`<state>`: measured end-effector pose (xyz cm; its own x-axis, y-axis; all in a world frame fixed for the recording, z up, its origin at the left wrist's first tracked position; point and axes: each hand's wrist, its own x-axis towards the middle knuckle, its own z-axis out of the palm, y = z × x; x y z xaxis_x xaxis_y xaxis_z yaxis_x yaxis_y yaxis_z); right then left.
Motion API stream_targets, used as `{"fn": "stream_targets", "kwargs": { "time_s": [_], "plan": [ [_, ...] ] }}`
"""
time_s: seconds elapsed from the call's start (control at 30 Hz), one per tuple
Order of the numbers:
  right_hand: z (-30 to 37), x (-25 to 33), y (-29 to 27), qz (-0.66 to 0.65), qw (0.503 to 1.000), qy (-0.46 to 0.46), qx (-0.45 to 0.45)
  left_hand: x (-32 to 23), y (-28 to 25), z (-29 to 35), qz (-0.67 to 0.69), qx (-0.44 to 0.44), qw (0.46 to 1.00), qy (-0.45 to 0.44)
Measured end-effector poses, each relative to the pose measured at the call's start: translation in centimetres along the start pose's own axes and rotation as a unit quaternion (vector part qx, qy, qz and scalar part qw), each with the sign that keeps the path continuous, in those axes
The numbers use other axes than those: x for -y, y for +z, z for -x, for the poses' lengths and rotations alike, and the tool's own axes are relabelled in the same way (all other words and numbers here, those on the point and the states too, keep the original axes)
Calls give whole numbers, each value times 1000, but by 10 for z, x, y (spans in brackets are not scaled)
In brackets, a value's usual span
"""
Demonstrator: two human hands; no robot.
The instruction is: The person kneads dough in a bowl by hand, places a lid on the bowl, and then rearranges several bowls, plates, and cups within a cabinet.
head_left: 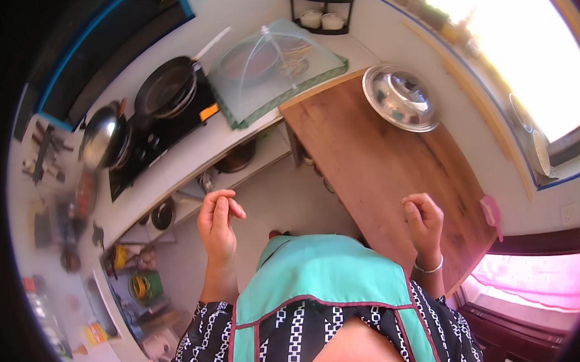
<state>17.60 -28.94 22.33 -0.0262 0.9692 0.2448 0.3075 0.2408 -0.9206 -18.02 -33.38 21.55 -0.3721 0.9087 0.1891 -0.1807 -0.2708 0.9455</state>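
My left hand (220,223) is raised over the floor in front of the counter, its fingers curled in and the thumb against them. It touches nothing, and no object shows in it. Above the wooden table (346,147) is my right hand (424,218), with fingers bent toward the thumb and nothing seen in it. A white bracelet circles that wrist. At the table's far end lies a shiny domed metal lid or bowl (402,98). I wear a green apron (325,269) over a black-and-white patterned top.
On the black stove (151,144) stand a frying pan (165,88) and a shiny metal pan (103,138). A mesh food cover (267,70) shelters dishes on the counter. A pink plastic item (490,213) is at the table's right edge. Pots sit on shelves below the counter.
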Motion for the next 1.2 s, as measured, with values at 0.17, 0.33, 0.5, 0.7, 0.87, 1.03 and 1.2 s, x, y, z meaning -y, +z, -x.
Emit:
{"fn": "stream_targets", "kwargs": {
  "time_s": [0.17,0.33,0.5,0.7,0.87,1.03,1.2],
  "plan": [
    [27,23,20,-34,998,-29,47,-22,-38,59,-19,-35,999,37],
    [76,49,66,-6,991,-76,114,-50,-97,120,-24,-86,993,73],
    [148,87,133,-27,979,-73,186,-76,-193,214,-67,-185,978,71],
    [218,132,200,30,935,-191,298,-98,-285,325,-1,-336,938,84],
    [256,157,232,40,911,-165,375,-119,-311,387,-27,-379,919,106],
    [278,180,243,23,879,-264,396,-127,-311,436,-39,-443,889,111],
    [288,166,207,25,890,-252,379,-127,-284,449,-49,-417,904,77]
  ]
}}
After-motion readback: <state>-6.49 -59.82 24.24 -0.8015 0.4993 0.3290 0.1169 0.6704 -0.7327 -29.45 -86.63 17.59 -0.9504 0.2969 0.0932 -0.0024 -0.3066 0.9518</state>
